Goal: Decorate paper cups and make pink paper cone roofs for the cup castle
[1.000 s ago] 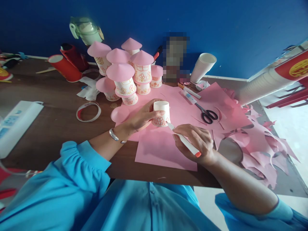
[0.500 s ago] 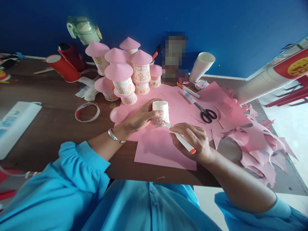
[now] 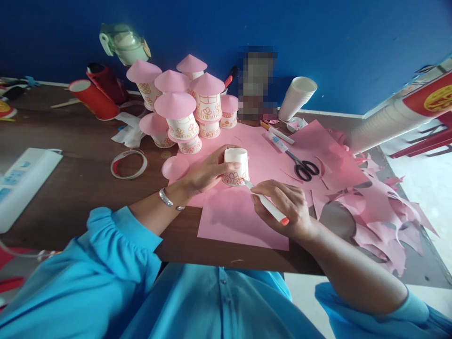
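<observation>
Left hand (image 3: 208, 172) grips one upturned paper cup (image 3: 236, 165) with drawn flowers. Right hand (image 3: 286, 207) pinches one marker (image 3: 265, 204), tip touching the cup's base. No writing is readable.

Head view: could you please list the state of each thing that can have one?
White paper cup with orange flowers: upside down, gripped by left hand.
White marker with orange end: uncapped, held in right hand, tip at cup.
Black-handled scissors: closed, lying flat.
Stack of white cups: tilted.

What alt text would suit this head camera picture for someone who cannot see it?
A left hand steadies an upturned paper cup on pink paper while the right hand puts a marker to its flower drawings. Pink-roofed cup houses and scissors lie behind.
</observation>
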A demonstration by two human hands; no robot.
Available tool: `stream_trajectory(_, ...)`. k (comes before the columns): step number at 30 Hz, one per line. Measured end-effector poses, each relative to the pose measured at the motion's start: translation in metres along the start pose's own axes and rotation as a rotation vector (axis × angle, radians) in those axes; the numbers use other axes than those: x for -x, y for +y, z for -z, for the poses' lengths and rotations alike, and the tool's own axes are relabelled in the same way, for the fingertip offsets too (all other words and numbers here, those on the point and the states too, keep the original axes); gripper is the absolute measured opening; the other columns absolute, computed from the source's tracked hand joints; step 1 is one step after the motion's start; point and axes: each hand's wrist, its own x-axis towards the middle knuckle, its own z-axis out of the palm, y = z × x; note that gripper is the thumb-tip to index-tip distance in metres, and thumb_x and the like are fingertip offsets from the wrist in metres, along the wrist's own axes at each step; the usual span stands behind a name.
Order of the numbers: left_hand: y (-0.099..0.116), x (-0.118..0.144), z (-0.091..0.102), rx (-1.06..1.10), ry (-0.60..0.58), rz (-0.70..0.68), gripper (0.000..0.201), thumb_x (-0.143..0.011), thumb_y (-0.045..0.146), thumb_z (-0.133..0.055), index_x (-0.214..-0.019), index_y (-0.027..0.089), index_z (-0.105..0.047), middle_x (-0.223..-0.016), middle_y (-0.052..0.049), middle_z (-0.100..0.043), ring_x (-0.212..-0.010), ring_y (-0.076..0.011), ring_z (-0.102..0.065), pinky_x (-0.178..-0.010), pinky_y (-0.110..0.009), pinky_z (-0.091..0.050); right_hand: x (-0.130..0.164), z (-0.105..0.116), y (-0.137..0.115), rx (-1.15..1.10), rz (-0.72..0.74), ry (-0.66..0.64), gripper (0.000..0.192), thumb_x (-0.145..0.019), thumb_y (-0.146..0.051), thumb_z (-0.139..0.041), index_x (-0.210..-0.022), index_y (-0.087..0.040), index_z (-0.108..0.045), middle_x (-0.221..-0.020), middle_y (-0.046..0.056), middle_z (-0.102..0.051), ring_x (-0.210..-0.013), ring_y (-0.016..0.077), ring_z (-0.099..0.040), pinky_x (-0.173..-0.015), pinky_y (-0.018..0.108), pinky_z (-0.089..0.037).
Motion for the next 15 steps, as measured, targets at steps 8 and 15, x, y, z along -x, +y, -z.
stream_trajectory(8, -0.003, -0.0007, 0.0023, -0.023, -0.008, -0.008, 0.038, -0.088, 0.036, -0.076, -0.122, 0.022, -0.064, -0.117, -0.008, -0.067, -0.098, -0.0205, -0.062, -0.079, -0.032, -0.054, -0.0013, 0.0012, -0.0005, -0.002, -0.009, -0.013, 0.023, -0.093, -0.003, -0.061, -0.105, -0.021, -0.059, -0.079, 0.002, -0.075, -0.064, 0.0148, -0.071, -0.056, 0.026, -0.057)
stream_trajectory(15, -0.0049, -0.0015, 0.0035, -0.024, 0.003, -0.004, 0.04, -0.088, 0.037, -0.076, -0.123, 0.023, -0.063, -0.114, -0.008, -0.067, -0.101, -0.0223, -0.063, -0.08, -0.033, -0.054, -0.0011, 0.001, -0.0011, -0.013, -0.024, -0.032, 0.021, -0.092, -0.002, -0.06, -0.101, -0.021, -0.058, -0.077, 0.002, -0.073, -0.061, 0.0132, -0.066, -0.053, 0.025, -0.052)
